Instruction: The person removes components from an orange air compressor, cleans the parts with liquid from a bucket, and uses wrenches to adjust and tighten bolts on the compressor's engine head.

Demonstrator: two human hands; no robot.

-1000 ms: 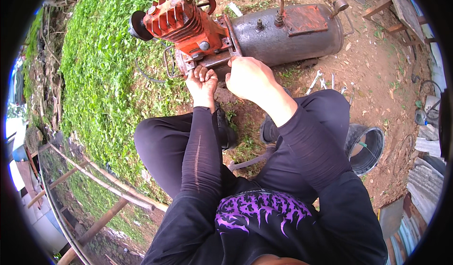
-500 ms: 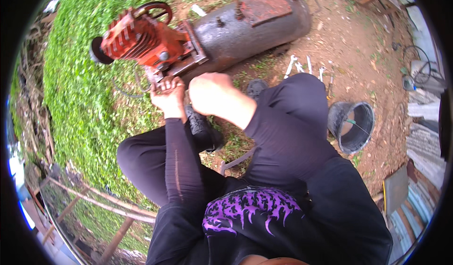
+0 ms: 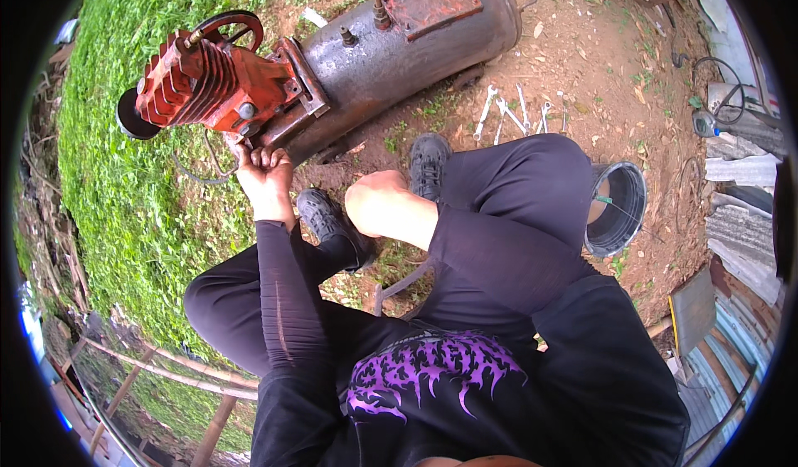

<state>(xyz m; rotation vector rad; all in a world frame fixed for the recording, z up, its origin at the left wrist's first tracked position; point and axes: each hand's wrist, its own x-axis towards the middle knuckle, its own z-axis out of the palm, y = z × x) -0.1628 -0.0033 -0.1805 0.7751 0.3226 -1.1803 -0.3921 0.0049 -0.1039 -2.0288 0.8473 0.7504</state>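
Note:
A red, finned air compressor pump [image 3: 204, 84] sits on the left end of a grey, rust-stained tank [image 3: 416, 51], which lies on its side in front of me. My left hand [image 3: 268, 180] reaches to the lower edge of the pump's mounting plate, its fingers curled there. What those fingers grip is hidden. My right hand [image 3: 378, 203] is closed and held back from the machine, above the ground between my shoes. Its fingers are turned away from view, so anything inside it cannot be seen.
Several wrenches [image 3: 511, 113] lie on the bare soil right of the tank. A black bucket [image 3: 617, 209] stands beside my right knee. My shoes [image 3: 328, 217] are close to the tank. Corrugated sheets [image 3: 740, 226] line the right side, and grass [image 3: 125, 209] covers the left.
My right hand has drawn away from my left hand and the machine, back toward my body. My left hand stays at the pump's base. The whole view has shifted a little.

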